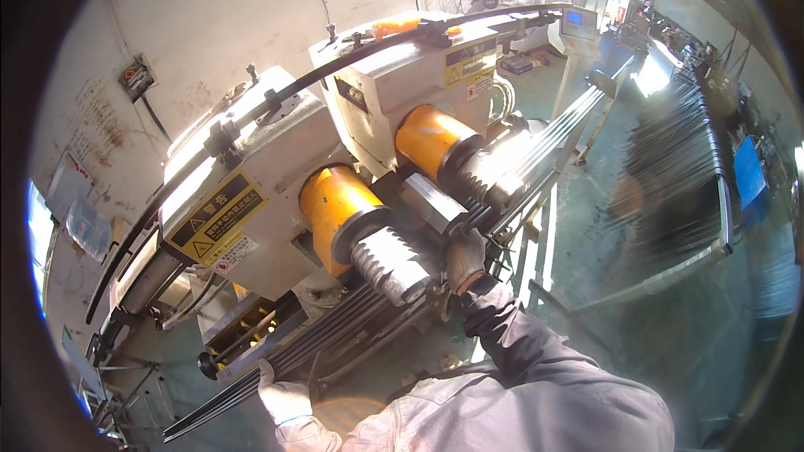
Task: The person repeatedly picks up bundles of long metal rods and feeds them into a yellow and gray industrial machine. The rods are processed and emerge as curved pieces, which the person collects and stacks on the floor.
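My left hand, in a pale work glove, is at the near side of a bundle of long thin metal rods. Its thumb lies against the rods, and the other fingers seem to wrap beneath them, partly hidden. My right hand, also gloved, reaches in beside the machine, close to where the rods pass the rollers; its fingertips are hidden. Left of that hand a ridged steel roller sticks out from an orange cylinder. A second orange cylinder with a similar roller stands farther back.
The pale machine body carries warning labels, with a curved black bar along its top. A control box with a small blue screen stands at the far end. Rods extend past it. A long rack of rods fills the right.
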Available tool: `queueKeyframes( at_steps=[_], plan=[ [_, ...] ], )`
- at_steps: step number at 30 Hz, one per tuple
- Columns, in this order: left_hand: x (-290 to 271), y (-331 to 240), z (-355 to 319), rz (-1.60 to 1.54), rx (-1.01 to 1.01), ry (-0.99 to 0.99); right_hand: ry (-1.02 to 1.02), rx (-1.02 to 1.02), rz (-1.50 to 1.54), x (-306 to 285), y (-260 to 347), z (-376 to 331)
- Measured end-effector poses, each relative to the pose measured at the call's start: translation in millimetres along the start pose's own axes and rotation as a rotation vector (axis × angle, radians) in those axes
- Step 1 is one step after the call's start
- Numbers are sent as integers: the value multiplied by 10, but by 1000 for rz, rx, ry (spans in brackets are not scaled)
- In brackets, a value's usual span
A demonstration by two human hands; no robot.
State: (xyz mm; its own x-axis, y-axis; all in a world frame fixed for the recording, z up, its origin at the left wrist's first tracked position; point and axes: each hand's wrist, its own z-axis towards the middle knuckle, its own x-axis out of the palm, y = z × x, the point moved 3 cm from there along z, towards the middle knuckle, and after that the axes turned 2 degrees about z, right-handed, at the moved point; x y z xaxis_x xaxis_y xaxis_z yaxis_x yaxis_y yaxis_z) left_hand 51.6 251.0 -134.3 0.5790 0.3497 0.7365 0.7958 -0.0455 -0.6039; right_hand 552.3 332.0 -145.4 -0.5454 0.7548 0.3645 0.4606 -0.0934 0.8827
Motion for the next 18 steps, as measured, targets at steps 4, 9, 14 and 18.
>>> queueKeyframes(
  at_steps=[4, 9, 14, 18],
  plan=[
    [-293, -353, 72, 18, 146, -17, 130, 1, 94, 21, 62, 67],
    [-428, -723, 74, 133, 269, -126, 141, 36, -200, -137, 217, -36],
    [-179, -158, -77, 57, 190, 39, 274, -635, -624, -335, 332, -214],
    [-160, 151, -99, -131, -112, -256, 259, -1204, -902, -675, 49, -149]
  ],
)
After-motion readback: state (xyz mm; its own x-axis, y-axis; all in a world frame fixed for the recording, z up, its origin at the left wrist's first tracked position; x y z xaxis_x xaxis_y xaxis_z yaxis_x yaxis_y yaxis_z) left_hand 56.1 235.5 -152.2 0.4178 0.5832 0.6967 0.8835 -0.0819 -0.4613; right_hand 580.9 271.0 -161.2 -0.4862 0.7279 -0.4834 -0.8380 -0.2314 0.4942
